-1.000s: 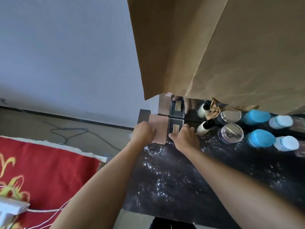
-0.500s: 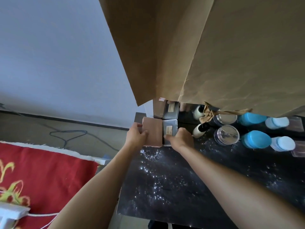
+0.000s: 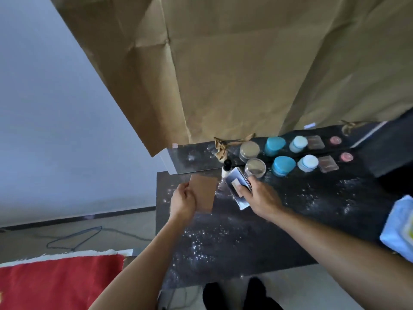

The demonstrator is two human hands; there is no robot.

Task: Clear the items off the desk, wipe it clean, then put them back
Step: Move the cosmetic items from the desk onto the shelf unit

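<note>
Both hands hold a box over the dark desk (image 3: pixel 301 224)
Left hand (image 3: pixel 183 203) grips brown box (image 3: pixel 203 191) near desk's left end; right hand (image 3: pixel 262 198) grips grey box (image 3: pixel 235 185) just beside clear jar (image 3: pixel 255 168)

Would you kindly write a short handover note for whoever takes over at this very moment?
Left hand grips a brown box over the desk's left end.
Right hand grips a grey box beside it.
Along the back of the desk: small bottle, clear jar, blue jar, white-lidded jar, clear case, pink compact.
Blue cloth lies at the right edge.
Done: both boxes are in hand.
Left: set them aside, clear the back row, wipe the speckled top, put everything back.
</note>
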